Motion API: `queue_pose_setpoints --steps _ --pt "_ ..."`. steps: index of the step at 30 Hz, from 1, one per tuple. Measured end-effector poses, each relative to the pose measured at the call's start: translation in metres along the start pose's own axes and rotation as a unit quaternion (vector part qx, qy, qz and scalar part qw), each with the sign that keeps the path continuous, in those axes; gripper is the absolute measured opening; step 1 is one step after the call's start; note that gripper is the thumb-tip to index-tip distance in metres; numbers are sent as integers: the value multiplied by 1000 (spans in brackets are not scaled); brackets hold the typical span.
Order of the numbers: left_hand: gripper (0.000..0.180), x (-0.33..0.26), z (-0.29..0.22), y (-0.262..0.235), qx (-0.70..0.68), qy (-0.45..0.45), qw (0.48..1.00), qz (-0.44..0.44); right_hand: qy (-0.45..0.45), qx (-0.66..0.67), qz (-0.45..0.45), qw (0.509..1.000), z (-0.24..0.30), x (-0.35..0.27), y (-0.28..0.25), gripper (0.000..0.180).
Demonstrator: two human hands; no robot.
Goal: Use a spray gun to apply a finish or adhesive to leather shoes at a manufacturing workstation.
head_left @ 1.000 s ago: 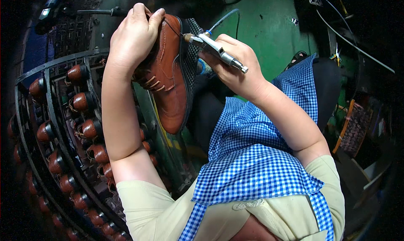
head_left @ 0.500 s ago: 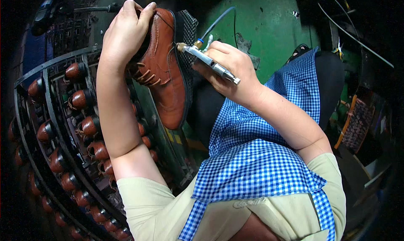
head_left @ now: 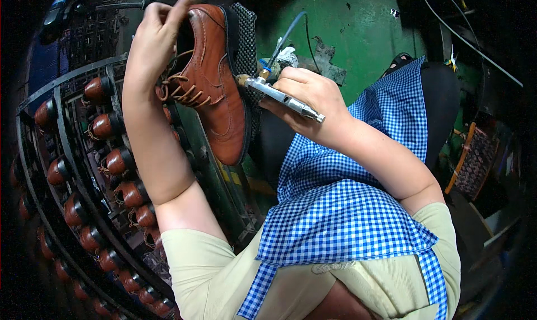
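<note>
Gripping the brown lace-up shoe [head_left: 215, 79] at its heel end, the left hand [head_left: 154, 40] holds it raised, sole toward the green wall [head_left: 358, 34]. Right hand [head_left: 307, 96] clenches a metal airbrush [head_left: 279, 96], nozzle touching the shoe's edge. Rack of brown shoes [head_left: 106, 169] sits left.

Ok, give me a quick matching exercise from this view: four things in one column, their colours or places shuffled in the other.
Things:
1. shoe
2. spray tool
3. apron
4. rack of shoes

Descriptions:
A. blue and white check
B. curved, at the person's left
C. brown leather, held in the left hand
D. silver metal, gripped in the right hand

Pairs: 1-C, 2-D, 3-A, 4-B
</note>
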State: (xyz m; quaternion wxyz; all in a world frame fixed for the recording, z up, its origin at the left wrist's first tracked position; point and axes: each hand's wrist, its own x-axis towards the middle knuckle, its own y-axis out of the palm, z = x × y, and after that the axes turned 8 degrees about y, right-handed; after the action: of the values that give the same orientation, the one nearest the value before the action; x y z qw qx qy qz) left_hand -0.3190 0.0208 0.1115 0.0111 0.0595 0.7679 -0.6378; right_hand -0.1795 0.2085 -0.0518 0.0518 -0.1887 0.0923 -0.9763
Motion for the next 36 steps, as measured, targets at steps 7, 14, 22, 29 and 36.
queue_pose_setpoints --steps 7,14,22,29,36 --pt "40 -139 43 38 -348 -84 915 -187 9 22 11 1000 -1 -5 -2 15" --pt "31 -228 47 53 -344 -93 931 -86 10 20 17 1000 1 -8 -3 14" --pt "29 -227 28 37 -231 23 973 -2 18 42 43 998 3 -12 -15 13" --pt "38 -218 15 31 -122 109 986 27 47 32 143 988 6 -14 -40 12" --pt "45 -194 -2 25 0 272 962 32 43 27 181 982 12 -21 -61 17"
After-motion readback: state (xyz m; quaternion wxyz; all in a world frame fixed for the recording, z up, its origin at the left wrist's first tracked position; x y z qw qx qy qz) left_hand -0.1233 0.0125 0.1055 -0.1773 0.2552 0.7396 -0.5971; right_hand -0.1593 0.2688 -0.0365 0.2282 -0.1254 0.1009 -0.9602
